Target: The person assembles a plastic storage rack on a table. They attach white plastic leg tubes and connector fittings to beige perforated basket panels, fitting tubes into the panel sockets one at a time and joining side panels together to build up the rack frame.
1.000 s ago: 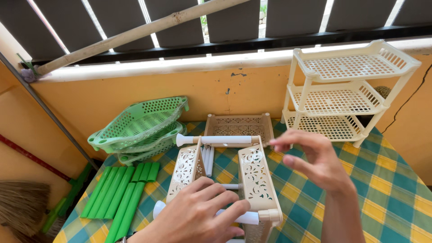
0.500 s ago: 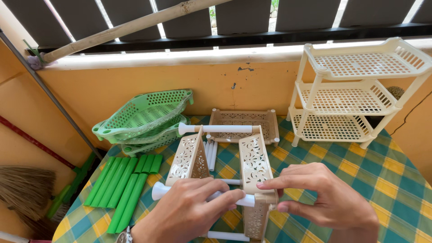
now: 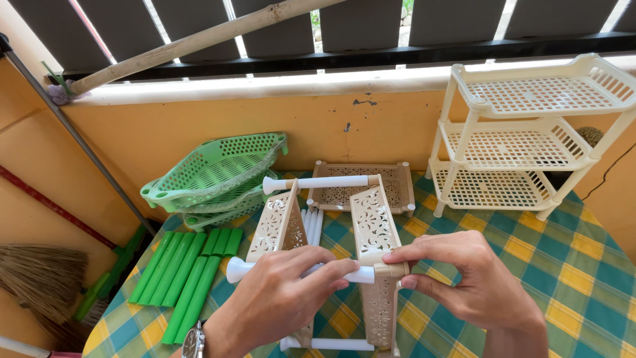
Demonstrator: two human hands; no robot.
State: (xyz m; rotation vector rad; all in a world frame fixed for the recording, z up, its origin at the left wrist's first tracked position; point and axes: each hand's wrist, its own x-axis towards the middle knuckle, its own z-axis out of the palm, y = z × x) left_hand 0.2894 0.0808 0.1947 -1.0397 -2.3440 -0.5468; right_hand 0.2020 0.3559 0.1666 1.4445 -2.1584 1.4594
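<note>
A beige plastic rack lies on its side on the checked table, two lace-patterned shelves (image 3: 374,225) standing on edge between white tubes. My left hand (image 3: 278,298) is wrapped around the near white tube (image 3: 242,268), whose flared end sticks out to the left. My right hand (image 3: 464,282) pinches the corner of the right shelf where that tube enters it. A second white tube (image 3: 318,182) spans the far corners. A third beige shelf (image 3: 397,189) lies flat behind.
Stacked green shelves (image 3: 215,169) and several green tubes (image 3: 189,265) lie at the left. An assembled white three-tier rack (image 3: 523,132) stands at the right back. Loose white tubes (image 3: 311,225) rest between the beige shelves. A broom (image 3: 33,278) leans beside the table.
My right hand dropped from the far tube to the near shelf corner. My left hand slid along the near tube and closed on it. The view shifted slightly left.
</note>
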